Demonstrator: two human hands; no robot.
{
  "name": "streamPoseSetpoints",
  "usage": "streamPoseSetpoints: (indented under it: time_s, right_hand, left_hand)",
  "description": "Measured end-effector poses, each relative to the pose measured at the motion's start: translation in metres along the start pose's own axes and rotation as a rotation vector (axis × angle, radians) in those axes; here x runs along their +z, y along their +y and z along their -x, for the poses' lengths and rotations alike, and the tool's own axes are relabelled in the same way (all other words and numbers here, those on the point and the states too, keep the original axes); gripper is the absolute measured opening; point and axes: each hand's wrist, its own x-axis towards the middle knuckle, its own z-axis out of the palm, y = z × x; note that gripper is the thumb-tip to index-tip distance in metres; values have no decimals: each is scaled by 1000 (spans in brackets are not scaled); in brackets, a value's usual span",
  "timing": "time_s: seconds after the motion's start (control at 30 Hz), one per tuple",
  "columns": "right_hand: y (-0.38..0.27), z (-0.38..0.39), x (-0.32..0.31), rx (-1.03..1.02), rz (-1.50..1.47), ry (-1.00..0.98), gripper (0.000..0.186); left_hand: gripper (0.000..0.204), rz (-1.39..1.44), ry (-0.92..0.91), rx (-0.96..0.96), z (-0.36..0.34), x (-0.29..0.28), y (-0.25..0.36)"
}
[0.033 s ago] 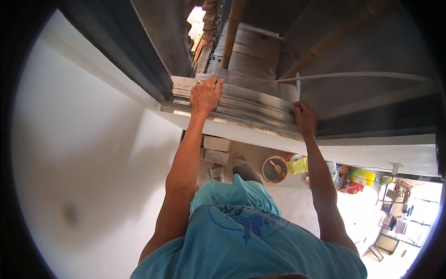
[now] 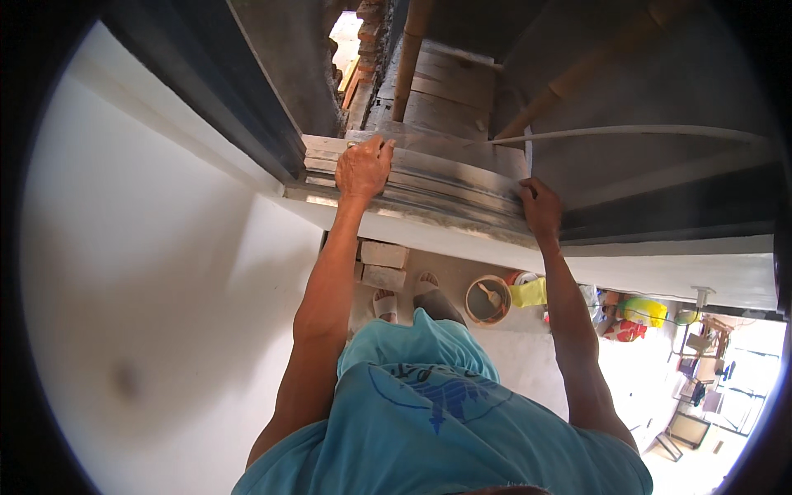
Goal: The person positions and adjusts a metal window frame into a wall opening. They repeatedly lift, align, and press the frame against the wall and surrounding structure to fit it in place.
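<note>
My left hand [image 2: 364,169] is closed, knuckles up, over the left part of a window sill [image 2: 450,198] with long parallel grooves. My right hand [image 2: 541,208] is curled at the right part of the same sill, beside the dark frame. What the fingers of either hand grip is hidden or too small to name. A greyish, blurred, see-through strip [image 2: 462,153] lies along the outer side of the sill between the hands. Both arms are stretched forward.
Beyond the sill are wooden boards [image 2: 450,91], bamboo poles [image 2: 410,62] and broken brickwork [image 2: 369,41]. A dark frame [image 2: 214,74] rises at left. Below, concrete blocks [image 2: 384,266] and a round bucket [image 2: 487,300] holding a tool stand near my feet. Bags [image 2: 643,312] lie at right.
</note>
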Motion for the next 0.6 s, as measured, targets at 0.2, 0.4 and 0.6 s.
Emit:
streamPoseSetpoints:
  time_s: [0.2, 0.4, 0.6]
  right_hand:
    - [12, -2, 5, -77, 11, 40, 28]
    - [5, -2, 3, -21, -16, 22, 27]
    - [14, -3, 8, -41, -28, 41, 26]
  left_hand:
    - [36, -10, -3, 5, -1, 1, 0]
    - [36, -30, -7, 20, -1, -2, 1]
    - [38, -51, -25, 10, -1, -2, 2]
